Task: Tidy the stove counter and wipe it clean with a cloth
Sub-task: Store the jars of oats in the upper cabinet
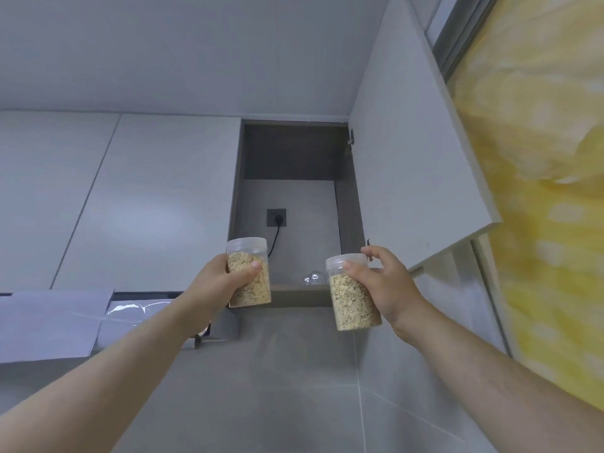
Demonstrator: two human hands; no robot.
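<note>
Left jar [250,279], filled with oats, is being gripped by the left hand [219,282], fingers and thumb curling round its middle. The right hand [389,289] is gripping the right jar [353,299] just under its lid. Both arms are stretching up toward the open cupboard [291,152]. Each jar is standing lid-up, long axis near vertical, the right one leaning slightly.

Your left hand [215,282] wraps a clear jar of oats [250,282]; your right hand [385,286] grips a second oat jar [353,302] near its lid. Both are up in front of the open wall cabinet [291,152], door [408,158] swung right. Socket [276,217] w/ plug on back wall; clear item [314,278], poss. glass, on shelf.
</note>
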